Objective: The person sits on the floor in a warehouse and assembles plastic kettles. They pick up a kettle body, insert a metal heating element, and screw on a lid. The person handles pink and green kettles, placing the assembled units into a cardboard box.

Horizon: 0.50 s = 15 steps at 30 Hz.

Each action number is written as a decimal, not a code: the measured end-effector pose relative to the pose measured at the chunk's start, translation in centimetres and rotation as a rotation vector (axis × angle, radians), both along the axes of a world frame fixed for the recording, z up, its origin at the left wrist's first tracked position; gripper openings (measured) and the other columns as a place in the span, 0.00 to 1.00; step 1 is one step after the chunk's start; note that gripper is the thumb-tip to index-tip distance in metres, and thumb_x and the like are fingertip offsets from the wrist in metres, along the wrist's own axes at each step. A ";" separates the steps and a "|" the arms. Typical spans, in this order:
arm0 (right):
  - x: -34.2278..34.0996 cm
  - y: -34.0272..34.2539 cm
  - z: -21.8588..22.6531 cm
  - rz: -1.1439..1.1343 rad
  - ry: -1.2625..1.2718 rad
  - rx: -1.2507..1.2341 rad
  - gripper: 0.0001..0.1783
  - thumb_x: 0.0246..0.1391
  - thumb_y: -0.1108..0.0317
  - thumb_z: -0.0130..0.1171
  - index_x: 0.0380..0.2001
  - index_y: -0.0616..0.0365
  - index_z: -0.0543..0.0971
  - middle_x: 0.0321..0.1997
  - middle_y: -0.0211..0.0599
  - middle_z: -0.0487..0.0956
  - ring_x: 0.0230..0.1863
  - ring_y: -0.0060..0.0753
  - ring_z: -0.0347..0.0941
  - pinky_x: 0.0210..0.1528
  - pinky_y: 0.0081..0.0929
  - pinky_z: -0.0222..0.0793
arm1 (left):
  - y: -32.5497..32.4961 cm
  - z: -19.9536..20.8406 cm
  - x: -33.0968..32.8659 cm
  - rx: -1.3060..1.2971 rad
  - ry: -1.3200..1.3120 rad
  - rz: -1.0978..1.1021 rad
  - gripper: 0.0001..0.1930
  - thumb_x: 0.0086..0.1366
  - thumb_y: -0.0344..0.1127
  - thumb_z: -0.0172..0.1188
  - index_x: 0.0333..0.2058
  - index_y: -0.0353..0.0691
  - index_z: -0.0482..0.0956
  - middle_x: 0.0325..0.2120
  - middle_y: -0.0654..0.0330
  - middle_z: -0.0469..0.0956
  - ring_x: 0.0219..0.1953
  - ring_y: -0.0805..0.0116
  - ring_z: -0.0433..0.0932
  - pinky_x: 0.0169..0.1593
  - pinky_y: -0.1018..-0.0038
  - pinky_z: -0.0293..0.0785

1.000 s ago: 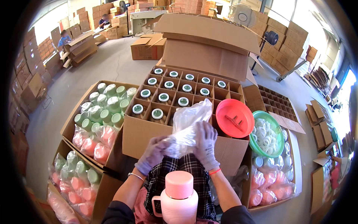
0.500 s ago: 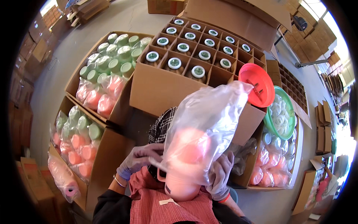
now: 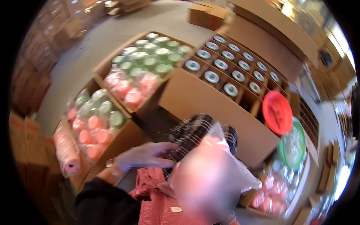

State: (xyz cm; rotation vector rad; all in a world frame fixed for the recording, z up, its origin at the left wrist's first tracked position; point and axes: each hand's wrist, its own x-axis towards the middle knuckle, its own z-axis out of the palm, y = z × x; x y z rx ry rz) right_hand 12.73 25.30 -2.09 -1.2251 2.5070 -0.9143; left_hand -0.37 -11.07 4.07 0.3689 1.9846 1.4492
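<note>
A pink bottle (image 3: 213, 144) in a clear plastic bag (image 3: 249, 180) is upright in front of my chest; a blurred round patch covers most of it. Beside its left side is my left hand (image 3: 144, 155), in a thin pale glove, open with fingers stretched toward the bag; I cannot make out whether they touch it. My right hand is hidden behind the blur, with only a bit of the wrist at the lower edge. A pinkish-red apron (image 3: 153, 195) and dark checked cloth (image 3: 191, 131) lie under and behind the bottle.
Ahead stands a divided carton (image 3: 210, 105) with several white-and-green lidded bottles. A red bowl (image 3: 276, 112) and green basket (image 3: 291, 144) of clear rings sit at its right. Cartons of bagged green and pink bottles (image 3: 150, 60) stand left, another (image 3: 275, 191) right.
The view has swung, shifting the cartons rightward in the picture. The bag's tall loose upper part has come down close around the bottle. My left hand has its fingers straighter.
</note>
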 end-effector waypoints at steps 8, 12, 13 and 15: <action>-2.8 -3.0 3.0 -0.026 -0.010 -0.165 0.17 0.46 0.72 0.59 0.43 0.55 0.80 0.42 0.48 0.74 0.43 0.55 0.72 0.50 0.50 0.69 | -5.3 -7.8 5.9 -0.091 -0.027 0.001 0.24 0.68 0.44 0.60 0.56 0.33 0.70 0.41 0.52 0.82 0.43 0.62 0.82 0.49 0.67 0.75; -7.8 -7.9 5.8 -0.137 -0.380 -0.446 0.11 0.45 0.74 0.52 0.34 0.60 0.78 0.38 0.47 0.73 0.40 0.51 0.71 0.44 0.43 0.70 | -6.5 -6.8 12.4 0.552 -0.639 0.624 0.15 0.66 0.37 0.59 0.48 0.34 0.77 0.41 0.58 0.82 0.40 0.62 0.81 0.50 0.69 0.77; -9.8 -9.9 6.1 -0.065 -0.324 -0.518 0.10 0.48 0.72 0.53 0.35 0.60 0.79 0.40 0.48 0.74 0.41 0.50 0.72 0.46 0.41 0.70 | -5.8 -6.9 13.2 0.717 -0.717 0.762 0.15 0.66 0.37 0.59 0.48 0.34 0.77 0.41 0.58 0.82 0.40 0.62 0.81 0.50 0.69 0.77; -14.2 -14.0 7.2 0.020 -0.299 -0.554 0.14 0.52 0.66 0.57 0.41 0.60 0.80 0.49 0.50 0.75 0.49 0.52 0.72 0.55 0.44 0.67 | -4.3 -7.6 13.7 0.993 -0.826 1.006 0.16 0.66 0.36 0.58 0.49 0.33 0.76 0.40 0.58 0.82 0.40 0.63 0.81 0.50 0.70 0.76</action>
